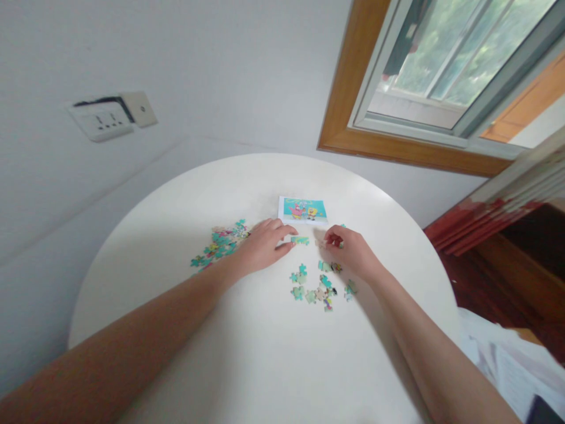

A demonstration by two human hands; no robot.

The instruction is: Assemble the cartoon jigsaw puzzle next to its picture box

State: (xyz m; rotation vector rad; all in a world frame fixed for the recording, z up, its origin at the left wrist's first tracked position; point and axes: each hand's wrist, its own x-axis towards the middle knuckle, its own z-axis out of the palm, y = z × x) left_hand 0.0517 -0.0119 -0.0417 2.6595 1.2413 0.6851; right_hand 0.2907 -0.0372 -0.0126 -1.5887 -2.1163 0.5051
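Observation:
My left hand (pixel 265 242) rests on the table with thumb and fingers apart, around the left end of a short joined strip of jigsaw pieces (pixel 301 240). Its fingers look spread rather than pinched. To the right of the strip, my right hand (pixel 346 244) has its fingers curled and pressed together, with a pale jigsaw piece (pixel 320 242) at the fingertips, partly hidden. Below the hands lie several loose jigsaw pieces (pixel 325 281), some overlapping. A heap of mostly teal pieces (pixel 223 242) sits left of my left hand, partly behind my forearm.
Behind the hands lies a picture card or box (pixel 304 210) with cartoon figures. The round white table (pixel 265 365) stands against a wall with a socket (pixel 106 121). A wood-framed window (pixel 335 138) and red curtain (pixel 468 227) are on the right. Papers (pixel 507 359) lie beyond the table's right edge.

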